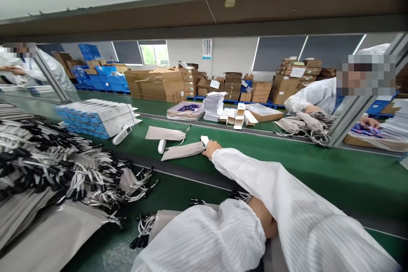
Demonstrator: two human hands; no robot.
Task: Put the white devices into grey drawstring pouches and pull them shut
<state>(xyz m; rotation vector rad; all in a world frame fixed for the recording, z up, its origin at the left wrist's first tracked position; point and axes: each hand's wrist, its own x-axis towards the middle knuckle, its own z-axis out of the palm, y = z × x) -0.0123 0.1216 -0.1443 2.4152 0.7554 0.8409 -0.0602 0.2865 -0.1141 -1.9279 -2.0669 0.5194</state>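
Observation:
My right hand (211, 149) reaches out over the green belt, its fingers closed around a white handheld device (204, 140), only one end of which shows. Touching or just beside those fingers is the cord end of a grey drawstring pouch (183, 151). Another grey pouch (165, 133) lies behind it, with a second white device (162, 146) between the two. Farther left a white device with a small dark display (122, 134) rests on the belt. My left hand (264, 220) is low in front, crossed under the right forearm; its fingers are hidden near some grey pouches (165, 221).
Heaped grey pouches with black cord locks (63, 165) fill the left side. Blue-and-white boxes (98, 117), a basket (185, 111), stacked papers (213, 105) and small white cartons (239, 115) line the far side. A co-worker (315, 93) handles pouches at right, behind a metal post (353, 114).

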